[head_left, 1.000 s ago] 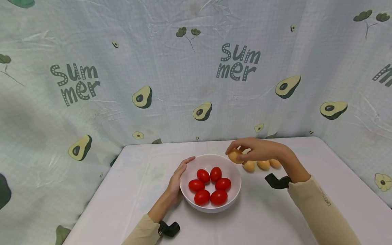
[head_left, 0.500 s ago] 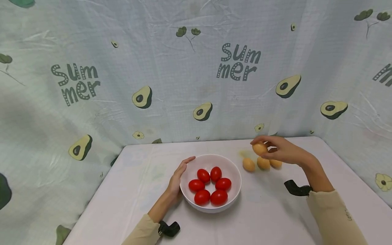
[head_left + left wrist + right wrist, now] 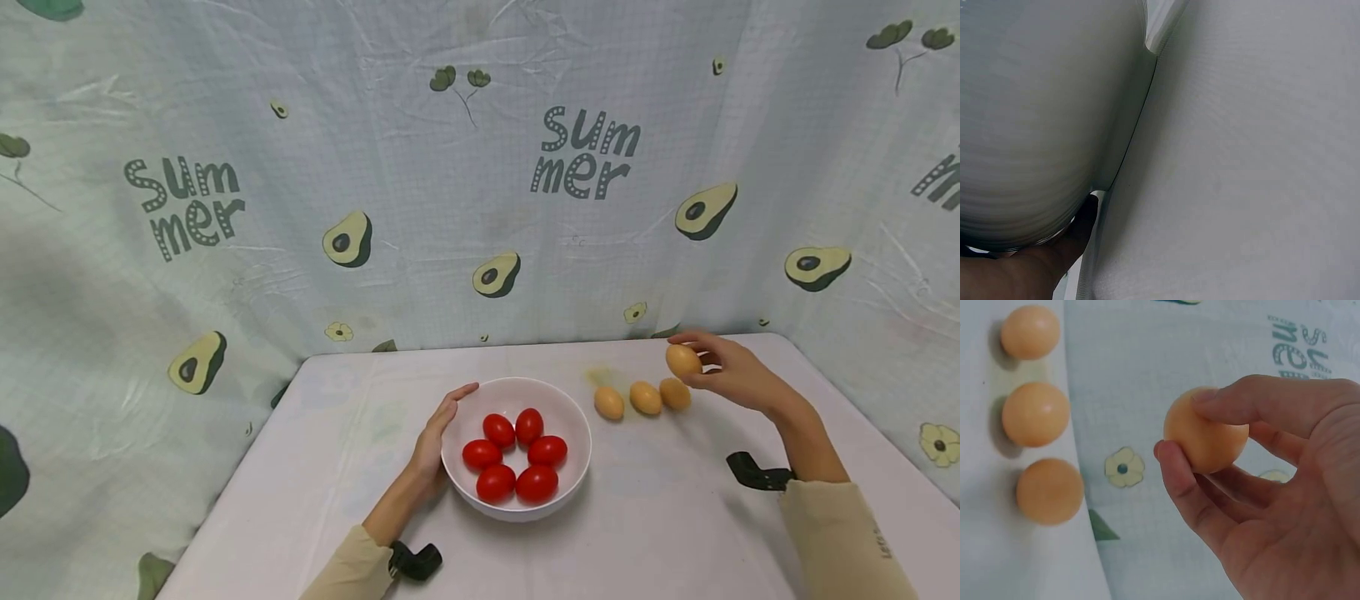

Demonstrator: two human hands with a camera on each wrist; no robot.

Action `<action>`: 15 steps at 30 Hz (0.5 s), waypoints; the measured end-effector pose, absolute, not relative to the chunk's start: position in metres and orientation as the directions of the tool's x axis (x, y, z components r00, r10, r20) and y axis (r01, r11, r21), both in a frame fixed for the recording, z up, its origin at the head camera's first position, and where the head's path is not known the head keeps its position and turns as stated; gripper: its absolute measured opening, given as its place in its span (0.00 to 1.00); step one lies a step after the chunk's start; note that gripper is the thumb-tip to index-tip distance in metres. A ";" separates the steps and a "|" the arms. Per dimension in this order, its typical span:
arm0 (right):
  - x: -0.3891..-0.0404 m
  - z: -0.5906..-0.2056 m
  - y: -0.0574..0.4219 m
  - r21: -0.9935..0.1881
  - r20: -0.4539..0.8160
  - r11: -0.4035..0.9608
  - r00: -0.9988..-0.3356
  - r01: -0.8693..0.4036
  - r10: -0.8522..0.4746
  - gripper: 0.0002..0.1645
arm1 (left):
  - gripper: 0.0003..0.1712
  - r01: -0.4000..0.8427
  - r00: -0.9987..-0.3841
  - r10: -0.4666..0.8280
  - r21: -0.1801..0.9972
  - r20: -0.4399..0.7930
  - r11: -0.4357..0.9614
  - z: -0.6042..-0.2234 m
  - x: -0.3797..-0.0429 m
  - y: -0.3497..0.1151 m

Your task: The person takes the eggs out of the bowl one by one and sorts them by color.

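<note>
My left hand (image 3: 432, 442) rests along the left side of a white bowl (image 3: 516, 515), its fingers fairly straight against the wall and rim. In the left wrist view part of that hand (image 3: 1054, 259) touches the bowl's outer wall (image 3: 1029, 125). Inside the bowl several glossy red egg-shaped things (image 3: 547, 451) lie in a ring. Above the table's back right, my right hand (image 3: 731, 371) pinches a light brown egg (image 3: 1200, 434) between thumb and fingers. Below and left of it, a row of light brown eggs (image 3: 646, 398) sits on the table.
The white-covered table (image 3: 360, 417) ends at the back against a hanging cloth (image 3: 420, 183) printed with avocados and lettering. A yellowish mark (image 3: 600, 377) shows on the table behind the eggs. Black wrist mounts (image 3: 757, 472) stick out from both wrists.
My right hand has moved right with the egg, from beside the bowl's rim past the row of eggs, uncovering them. The left hand and the bowl stay put.
</note>
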State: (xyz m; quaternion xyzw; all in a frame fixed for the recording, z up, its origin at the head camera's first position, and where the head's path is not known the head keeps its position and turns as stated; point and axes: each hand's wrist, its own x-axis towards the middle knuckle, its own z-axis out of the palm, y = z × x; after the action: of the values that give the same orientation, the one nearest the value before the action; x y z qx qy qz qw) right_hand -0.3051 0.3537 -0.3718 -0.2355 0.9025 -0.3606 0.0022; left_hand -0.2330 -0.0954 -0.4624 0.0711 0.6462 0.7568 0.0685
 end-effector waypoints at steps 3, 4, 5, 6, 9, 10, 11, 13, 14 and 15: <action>-0.308 -0.375 0.361 -0.646 0.162 0.653 -0.907 -0.395 -0.388 0.32 | 0.30 -0.014 -0.981 0.192 0.987 0.016 -0.157 -0.462 -0.233 -0.095; -0.309 -0.376 0.363 -0.650 0.160 0.655 -0.912 -0.384 -0.377 0.32 | 0.30 -0.012 -0.981 0.191 0.988 0.019 -0.157 -0.462 -0.233 -0.095; -0.310 -0.377 0.365 -0.655 0.155 0.657 -0.918 -0.373 -0.366 0.33 | 0.30 -0.012 -0.982 0.187 0.988 0.018 -0.157 -0.462 -0.233 -0.095; -0.311 -0.379 0.367 -0.660 0.149 0.659 -0.923 -0.361 -0.356 0.33 | 0.30 -0.012 -0.983 0.182 0.988 0.016 -0.155 -0.461 -0.233 -0.095; -0.314 -0.384 0.372 -0.667 0.124 0.670 -0.936 -0.324 -0.329 0.34 | 0.30 -0.009 -0.984 0.179 0.988 0.019 -0.155 -0.460 -0.233 -0.096; -0.315 -0.386 0.374 -0.668 0.111 0.676 -0.940 -0.310 -0.321 0.35 | 0.30 -0.009 -0.983 0.181 0.988 0.019 -0.157 -0.460 -0.233 -0.096; -0.316 -0.389 0.376 -0.669 0.096 0.683 -0.945 -0.294 -0.313 0.35 | 0.30 -0.012 -0.983 0.182 0.987 0.017 -0.160 -0.460 -0.233 -0.096; -0.318 -0.394 0.379 -0.664 0.063 0.699 -0.952 -0.265 -0.300 0.36 | 0.30 -0.014 -0.982 0.188 0.987 0.017 -0.161 -0.461 -0.233 -0.096; -0.319 -0.397 0.381 -0.663 0.047 0.706 -0.955 -0.250 -0.294 0.36 | 0.30 -0.016 -0.982 0.189 0.987 0.015 -0.163 -0.461 -0.233 -0.096; -0.320 -0.400 0.382 -0.664 0.031 0.709 -0.957 -0.236 -0.289 0.37 | 0.30 -0.017 -0.982 0.188 0.987 0.013 -0.159 -0.462 -0.233 -0.096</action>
State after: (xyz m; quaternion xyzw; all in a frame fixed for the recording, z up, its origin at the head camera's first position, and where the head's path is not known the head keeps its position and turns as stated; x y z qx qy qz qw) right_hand -0.3200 0.3819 -0.3996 -0.1421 0.9237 -0.3539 0.0377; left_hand -0.2330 -0.0958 -0.4617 0.0664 0.6448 0.7585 0.0677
